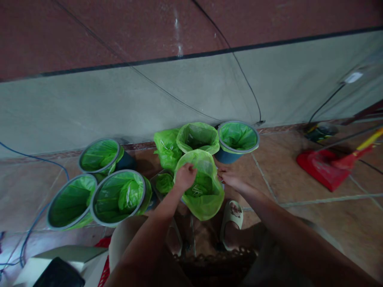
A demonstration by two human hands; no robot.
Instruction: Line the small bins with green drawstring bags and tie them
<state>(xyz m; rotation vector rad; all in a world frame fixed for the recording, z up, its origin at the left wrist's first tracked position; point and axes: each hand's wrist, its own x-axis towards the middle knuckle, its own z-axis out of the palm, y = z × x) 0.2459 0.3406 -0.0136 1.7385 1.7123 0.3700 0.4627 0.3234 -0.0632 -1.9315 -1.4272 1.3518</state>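
In front of me a green trash bag [206, 203] lines a bin, its mouth spread wide and folded outward. My left hand [185, 175] is closed on the bag's left rim, fingers pinching the thin plastic. On the opposite side my right hand [226, 175] is curled at the right rim; what its fingers hold is too blurred to make out fully, but it seems to be the bag's edge. Behind stand a second lined bin [198, 138] and a blue bin [230, 155] with a grey ring over its green liner. A crumpled green bag [168, 147] sits beside them.
To the left are several bins [119, 199] with green liners and grey rings. A red dustpan [326, 167] lies at the right on the tiled floor. Cables [249, 85] hang along the wall. A white box [60, 259] is at lower left.
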